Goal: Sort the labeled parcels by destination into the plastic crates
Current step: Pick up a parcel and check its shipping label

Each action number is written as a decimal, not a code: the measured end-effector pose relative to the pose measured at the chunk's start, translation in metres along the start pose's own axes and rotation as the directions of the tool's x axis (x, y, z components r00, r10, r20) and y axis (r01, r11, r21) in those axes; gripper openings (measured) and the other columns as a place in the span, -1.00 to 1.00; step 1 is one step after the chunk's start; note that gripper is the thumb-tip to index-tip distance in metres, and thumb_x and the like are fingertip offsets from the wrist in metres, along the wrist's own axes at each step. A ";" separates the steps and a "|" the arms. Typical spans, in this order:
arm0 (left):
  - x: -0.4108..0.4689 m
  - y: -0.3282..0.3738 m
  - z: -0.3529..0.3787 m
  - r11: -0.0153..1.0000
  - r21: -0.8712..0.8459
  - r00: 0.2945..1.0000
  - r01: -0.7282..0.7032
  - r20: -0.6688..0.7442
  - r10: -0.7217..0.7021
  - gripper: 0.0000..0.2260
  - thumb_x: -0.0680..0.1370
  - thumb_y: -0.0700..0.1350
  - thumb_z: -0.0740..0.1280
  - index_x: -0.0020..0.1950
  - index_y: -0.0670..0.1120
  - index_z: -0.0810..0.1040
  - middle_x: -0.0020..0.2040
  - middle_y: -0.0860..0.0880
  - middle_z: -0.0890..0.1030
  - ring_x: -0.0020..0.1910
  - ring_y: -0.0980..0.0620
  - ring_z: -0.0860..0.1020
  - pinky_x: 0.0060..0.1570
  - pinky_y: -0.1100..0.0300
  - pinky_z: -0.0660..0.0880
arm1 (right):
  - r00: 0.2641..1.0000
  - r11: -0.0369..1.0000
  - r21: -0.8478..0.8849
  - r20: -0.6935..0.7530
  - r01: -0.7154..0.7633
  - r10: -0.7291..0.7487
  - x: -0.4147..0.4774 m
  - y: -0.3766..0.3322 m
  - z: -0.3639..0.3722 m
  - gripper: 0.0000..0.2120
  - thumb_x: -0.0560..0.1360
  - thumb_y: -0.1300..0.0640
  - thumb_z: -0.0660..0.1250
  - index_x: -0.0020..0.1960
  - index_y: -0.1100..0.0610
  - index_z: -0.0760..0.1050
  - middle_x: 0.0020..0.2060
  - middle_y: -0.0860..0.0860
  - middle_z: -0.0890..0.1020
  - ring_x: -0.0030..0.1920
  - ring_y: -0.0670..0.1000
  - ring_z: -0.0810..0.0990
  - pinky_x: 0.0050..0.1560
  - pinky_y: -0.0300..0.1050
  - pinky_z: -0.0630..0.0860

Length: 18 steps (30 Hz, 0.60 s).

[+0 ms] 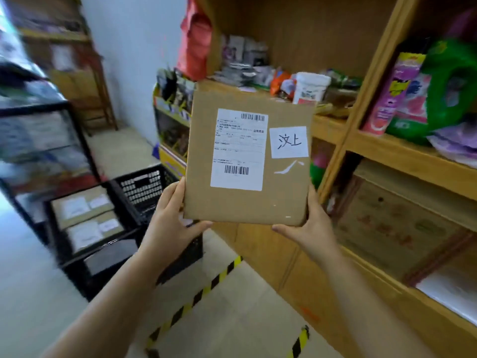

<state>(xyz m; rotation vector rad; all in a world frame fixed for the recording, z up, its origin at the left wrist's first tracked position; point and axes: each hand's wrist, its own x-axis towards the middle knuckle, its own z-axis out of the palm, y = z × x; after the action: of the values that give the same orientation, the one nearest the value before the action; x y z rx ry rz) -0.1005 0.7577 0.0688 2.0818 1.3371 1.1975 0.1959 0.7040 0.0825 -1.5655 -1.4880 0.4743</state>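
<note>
Sorting looks partly done: two labeled parcels [82, 205] lie in a black crate [108, 243] at eight o'clock. Left hand [170, 218] and right hand [309, 226] hold a cardboard parcel [247, 161] upright at centre, fingers curled round its lower corners, uncrated.

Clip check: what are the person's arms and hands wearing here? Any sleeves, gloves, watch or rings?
Nothing that shows. The left hand and right hand are ungloved, with no rings visible. The left forearm and right forearm are uncovered up to the picture's edge: no sleeve, watch or band.
</note>
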 end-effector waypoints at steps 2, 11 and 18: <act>-0.013 -0.019 -0.031 0.996 0.051 0.996 0.066 -0.058 -0.063 -0.13 0.34 0.05 0.58 0.55 0.10 0.20 0.34 0.18 0.30 0.20 0.26 0.41 0.22 0.22 0.47 | 0.990 0.996 0.064 0.116 0.068 -0.075 0.024 -0.011 0.036 0.17 0.23 0.03 0.69 0.59 -0.26 0.00 0.35 -0.25 0.46 0.33 -0.20 0.43 0.33 -0.11 0.43; -0.091 -0.036 -0.129 0.905 0.203 0.847 0.374 -0.472 -0.245 -0.17 0.35 -0.02 0.57 0.55 0.00 0.26 0.22 0.15 0.35 0.09 0.34 0.43 0.05 0.57 0.38 | 0.775 0.891 0.371 0.470 0.260 -0.422 0.078 -0.078 0.179 0.08 0.25 -0.06 0.67 0.44 -0.51 -0.01 0.25 -0.39 0.43 0.28 -0.19 0.46 0.28 -0.14 0.46; -0.141 -0.038 -0.155 0.844 0.140 0.703 0.518 -0.632 -0.327 -0.17 0.38 -0.13 0.58 0.54 0.14 0.23 0.25 0.11 0.38 0.14 0.32 0.45 0.03 0.53 0.41 | 0.623 0.851 0.438 0.588 0.291 -0.515 0.071 -0.107 0.246 0.17 0.26 -0.13 0.64 0.57 -0.32 -0.12 0.32 -0.14 0.45 0.27 -0.09 0.48 0.29 -0.09 0.47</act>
<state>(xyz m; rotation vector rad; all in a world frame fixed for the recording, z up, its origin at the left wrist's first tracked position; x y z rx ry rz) -0.2741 0.6343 0.0657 1.4435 2.2822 1.5490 -0.0453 0.8396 0.0597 -0.7542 -2.1459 1.0378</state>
